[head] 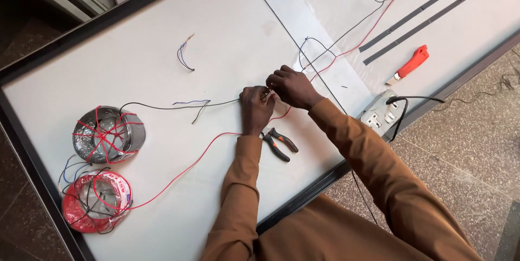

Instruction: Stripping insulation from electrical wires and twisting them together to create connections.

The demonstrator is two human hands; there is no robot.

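Far left on the white table: a grey wire coil and a red wire coil. Centre: left hand and right hand, fingers closed, pinch the thin black wire together. Orange-handled pliers lie just beside the left wrist.

White table with a dark frame. Brown sleeves on both arms. Black wire and red wire running left from the left hand and right hand. Pliers with black handles tipped in orange. Grey wire coil criss-crossed with red strands, far left; red wire coil nearer, tangled with black and blue. Short blue offcut farther off. Orange-handled cutter and 2 dark grey strips at right. Pale grey socket box with a black cable.
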